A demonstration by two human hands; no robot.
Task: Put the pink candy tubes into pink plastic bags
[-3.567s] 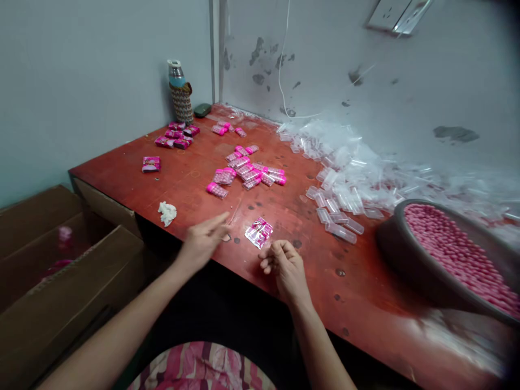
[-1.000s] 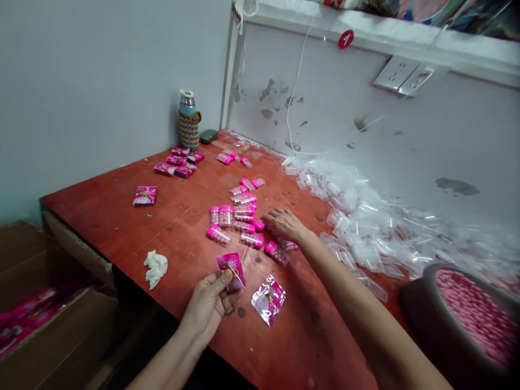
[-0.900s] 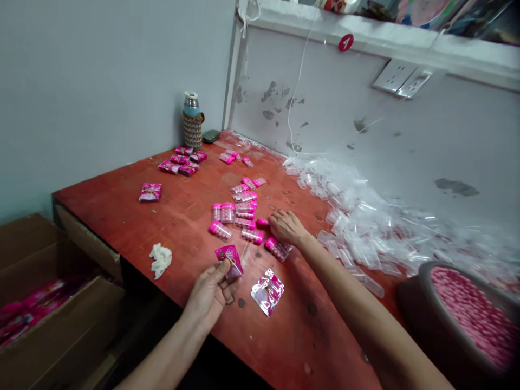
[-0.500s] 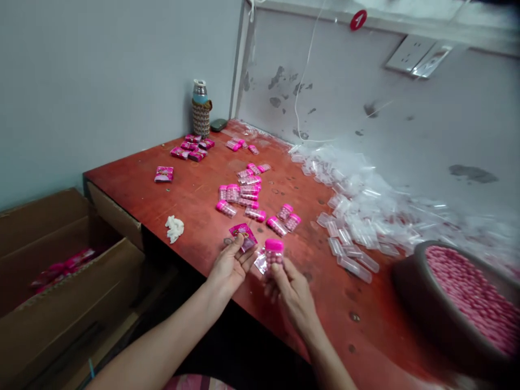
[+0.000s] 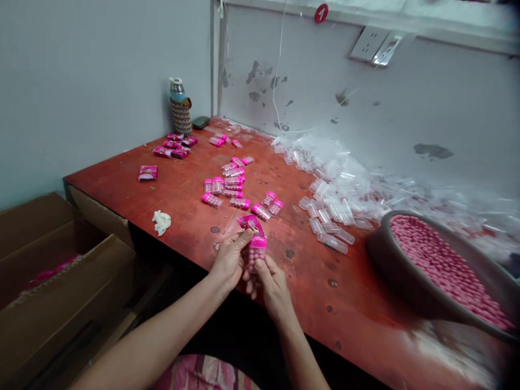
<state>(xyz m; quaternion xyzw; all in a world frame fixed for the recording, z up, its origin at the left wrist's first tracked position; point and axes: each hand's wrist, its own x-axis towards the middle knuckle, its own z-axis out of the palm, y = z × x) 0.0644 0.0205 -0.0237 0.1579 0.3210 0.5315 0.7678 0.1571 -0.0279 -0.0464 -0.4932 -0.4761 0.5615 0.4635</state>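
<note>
My left hand (image 5: 231,259) pinches a pink printed packet (image 5: 252,223), its far edge showing above the fingertips. In my right hand (image 5: 274,287) is a small clear bottle (image 5: 257,250) with a pink cap, filled with pink beads. The bottle is upright, cap end away from me, just in front of the packet. Thumb and fingers of both hands meet close around the two things, near the table's front edge. Beyond them lie several similar capped bottles (image 5: 260,212) on the red table (image 5: 187,187).
A bowl of pink beads (image 5: 442,265) stands at the right, before a heap of empty clear bottles (image 5: 337,189). Pink packets (image 5: 147,173) lie at the left, near a flask (image 5: 181,111). White crumpled tissue (image 5: 161,222) lies near the edge. An open cardboard box (image 5: 101,265) sits below left.
My hands have come together, and the bottle has moved left against or close over the packet. The silvery piece under the right hand is no longer visible. The view has turned right.
</note>
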